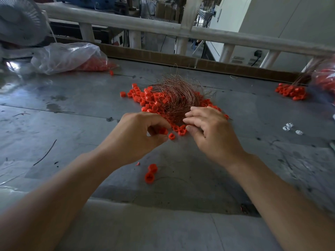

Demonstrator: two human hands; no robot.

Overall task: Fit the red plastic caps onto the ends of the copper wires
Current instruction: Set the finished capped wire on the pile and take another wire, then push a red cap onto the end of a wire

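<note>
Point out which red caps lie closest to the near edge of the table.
The pair of red caps lying side by side, alone, nearest the camera; all others sit farther off, around the copper wires or beyond.

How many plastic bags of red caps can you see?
2: one clear plastic bag at far left near the fan, another, blurred, at the right edge. Others may be hidden.
</note>
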